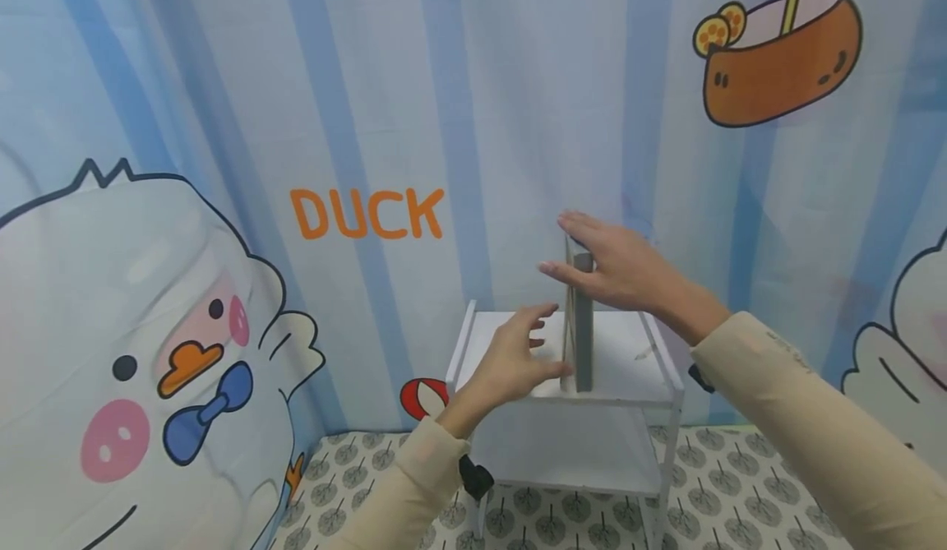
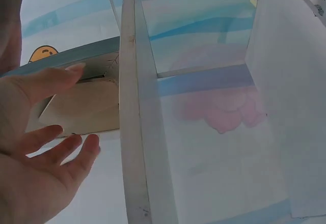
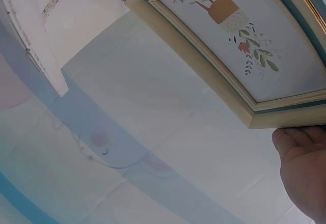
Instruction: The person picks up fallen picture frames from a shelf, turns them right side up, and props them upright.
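Note:
A picture frame (image 1: 584,328) stands upright, edge-on to the head view, on the white shelf unit's top (image 1: 621,373). The right wrist view shows the picture frame's front (image 3: 198,68), pale wood with a green band around a potted plant print. My right hand (image 1: 625,266) rests on its upper corner, fingers straight over the top and thumb across the near edge. Lower down, on the left side, my left hand (image 1: 510,357) has its fingers spread. Its thumb lies by the frame's near edge; whether it touches cannot be told. The left wrist view shows the picture frame's hollow back (image 2: 84,104).
A lower shelf (image 1: 570,451) lies under the unit's top, which has raised side rails. Behind hangs a striped blue curtain (image 1: 533,122) with printed cartoons. The floor (image 1: 710,484) has a tree pattern. Dark wrist cameras sit under both cuffs.

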A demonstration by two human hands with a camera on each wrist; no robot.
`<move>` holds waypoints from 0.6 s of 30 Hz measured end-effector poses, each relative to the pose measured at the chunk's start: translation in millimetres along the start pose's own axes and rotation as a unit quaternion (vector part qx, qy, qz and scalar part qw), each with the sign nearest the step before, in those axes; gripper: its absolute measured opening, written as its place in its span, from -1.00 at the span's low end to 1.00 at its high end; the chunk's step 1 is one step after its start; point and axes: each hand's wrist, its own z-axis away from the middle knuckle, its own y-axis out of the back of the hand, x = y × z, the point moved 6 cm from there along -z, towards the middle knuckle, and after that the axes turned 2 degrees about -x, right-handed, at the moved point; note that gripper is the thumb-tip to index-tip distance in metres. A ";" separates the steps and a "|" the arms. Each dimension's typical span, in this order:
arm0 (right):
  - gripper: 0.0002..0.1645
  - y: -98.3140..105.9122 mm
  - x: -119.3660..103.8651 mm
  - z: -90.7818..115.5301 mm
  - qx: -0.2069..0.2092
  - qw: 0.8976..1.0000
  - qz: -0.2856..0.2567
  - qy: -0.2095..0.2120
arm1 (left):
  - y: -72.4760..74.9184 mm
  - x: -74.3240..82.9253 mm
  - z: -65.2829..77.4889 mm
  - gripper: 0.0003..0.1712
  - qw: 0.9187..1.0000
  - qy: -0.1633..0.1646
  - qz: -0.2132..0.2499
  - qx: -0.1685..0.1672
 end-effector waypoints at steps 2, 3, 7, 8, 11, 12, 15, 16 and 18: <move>0.00 -1.1 -1.5 -0.2 0.002 1.000 -0.001 -0.002 | -1.0 1.6 0.4 -0.04 1.000 -0.011 0.003 -0.003; 0.00 -1.7 -2.2 -0.2 0.002 1.000 -0.002 -0.003 | -1.5 2.7 0.8 -0.05 1.000 -0.017 0.002 -0.004; -0.01 -2.7 -3.3 -1.1 0.002 1.000 0.001 -0.005 | -4.3 7.7 1.5 -0.11 0.999 -0.045 -0.009 -0.007; -0.01 -2.7 -3.5 -1.3 0.002 1.000 0.002 -0.005 | -4.4 8.9 1.8 -0.13 0.999 -0.052 -0.010 -0.005; -0.02 -2.3 -4.3 -3.0 0.004 1.000 0.005 0.000 | -2.8 12.0 1.4 -0.22 0.997 -0.074 -0.013 0.012; -0.02 -2.3 -4.8 -3.7 0.004 1.000 0.006 0.001 | -1.8 12.5 1.1 -0.25 0.997 -0.077 -0.013 0.018; -0.02 -3.1 -5.6 -5.7 0.002 1.000 0.006 0.003 | 0.7 12.4 -0.1 -0.31 0.996 -0.079 -0.006 0.034; -0.02 -3.7 -5.8 -6.0 0.001 1.000 0.006 0.002 | 1.3 12.1 -0.5 -0.32 0.996 -0.077 -0.004 0.036; -0.02 -4.7 -5.8 -6.4 0.000 1.000 0.005 -0.001 | 2.2 11.0 -1.0 -0.33 0.997 -0.069 -0.005 0.035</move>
